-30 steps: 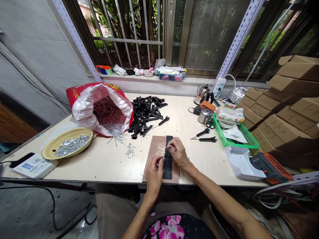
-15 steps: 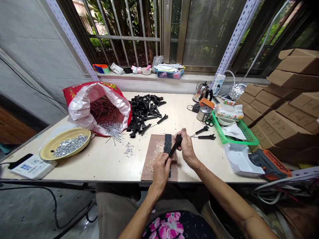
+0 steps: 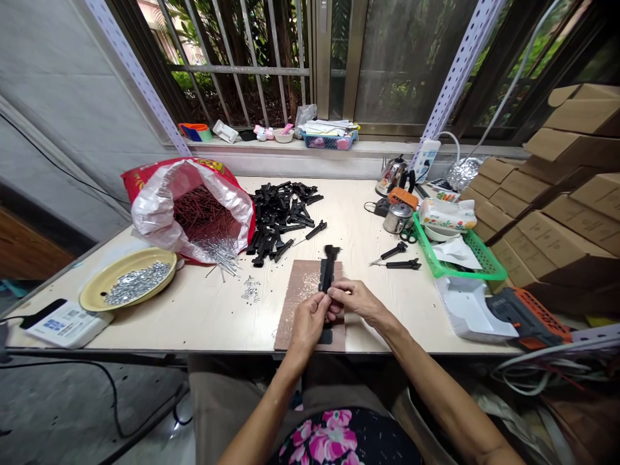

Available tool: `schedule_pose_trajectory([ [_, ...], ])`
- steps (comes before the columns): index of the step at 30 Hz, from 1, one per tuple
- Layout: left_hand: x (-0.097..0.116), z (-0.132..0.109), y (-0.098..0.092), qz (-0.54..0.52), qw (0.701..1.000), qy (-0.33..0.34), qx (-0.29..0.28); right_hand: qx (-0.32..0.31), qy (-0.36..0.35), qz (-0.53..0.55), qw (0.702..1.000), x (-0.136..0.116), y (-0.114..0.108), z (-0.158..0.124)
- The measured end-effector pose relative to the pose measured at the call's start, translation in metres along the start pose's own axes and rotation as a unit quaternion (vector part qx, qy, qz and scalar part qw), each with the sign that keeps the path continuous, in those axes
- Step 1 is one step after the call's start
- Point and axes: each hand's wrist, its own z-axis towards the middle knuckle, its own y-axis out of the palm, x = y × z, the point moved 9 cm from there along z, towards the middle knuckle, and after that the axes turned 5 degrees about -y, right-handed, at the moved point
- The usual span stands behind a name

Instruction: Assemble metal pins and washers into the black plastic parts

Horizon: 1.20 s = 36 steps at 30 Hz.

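Between my two hands, a black plastic part (image 3: 329, 266) stands nearly upright, its wider end pointing away from me. My left hand (image 3: 310, 318) is closed on its lower end. The fingertips of my right hand (image 3: 352, 299) pinch at the same lower end from the right; whether they grip the part itself or something small on it is hidden. Below the hands lies a brown board (image 3: 295, 300) with pale specks and a column of dark pads (image 3: 325, 336), mostly covered. A pile of similar black parts (image 3: 281, 213) lies beyond, to the left.
A red sack (image 3: 194, 206) of long nails lies at left, near a yellow dish (image 3: 167, 279) of small metal pieces. Loose bits (image 3: 251, 290) lie left of the board. Two black parts (image 3: 403, 264), a green basket (image 3: 494, 274), a white tray (image 3: 467, 316) and cardboard boxes (image 3: 557, 226) stand right.
The black part has swung from a rightward slant to nearly upright. My right hand has moved from its far end down to the near end, beside my left hand.
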Motion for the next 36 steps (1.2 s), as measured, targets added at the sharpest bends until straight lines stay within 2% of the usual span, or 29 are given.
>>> schedule_pose_trajectory([
  [1, 0.001, 0.001, 0.000, 0.020, 1.000, 0.007, -0.001, -0.025, -0.001, -0.001, 1.000, 0.001, 0.005, -0.003],
  [3, 0.002, 0.002, 0.000, 0.052, 0.998, 0.024, 0.006, -0.026, -0.002, 0.002, 1.000, 0.002, 0.006, -0.006],
  [7, 0.005, 0.004, 0.004, 0.092, 0.994, 0.059, 0.020, 0.098, -0.047, -0.030, 0.994, -0.007, -0.016, -0.006],
  [10, 0.004, 0.004, 0.003, 0.103, 0.992, 0.064, 0.035, 0.103, -0.075, -0.121, 0.984, -0.015, -0.018, -0.006],
  [13, 0.007, 0.003, -0.001, 0.141, 0.984, 0.088, 0.064, 0.126, -0.112, -0.219, 0.961, -0.026, -0.022, -0.007],
  [15, 0.010, 0.003, -0.001, 0.164, 0.978, 0.109, 0.065, 0.151, -0.144, -0.246, 0.946, -0.034, -0.023, -0.008],
  [18, 0.016, 0.005, 0.000, 0.198, 0.968, 0.144, 0.054, 0.149, -0.154, -0.249, 0.945, -0.040, -0.020, -0.008],
  [20, 0.022, 0.007, -0.007, 0.222, 0.960, 0.157, 0.073, 0.150, -0.152, -0.238, 0.948, -0.044, -0.019, -0.007],
  [25, 0.025, 0.002, -0.051, 0.230, 0.947, 0.117, 0.191, 0.167, -0.193, -0.205, 0.945, -0.052, -0.020, -0.007],
  [27, 0.022, -0.003, -0.063, 0.231, 0.941, 0.108, 0.224, 0.148, -0.207, -0.219, 0.942, -0.047, -0.015, -0.006],
  [29, 0.016, -0.006, -0.067, 0.230, 0.940, 0.099, 0.230, 0.126, -0.211, -0.235, 0.940, -0.041, -0.010, -0.004],
  [33, 0.006, -0.009, -0.068, 0.223, 0.942, 0.098, 0.233, 0.139, -0.212, -0.248, 0.935, -0.037, -0.010, -0.006],
  [36, 0.001, -0.009, -0.067, 0.222, 0.944, 0.094, 0.226, 0.103, -0.216, -0.300, 0.924, -0.030, -0.001, -0.005],
])
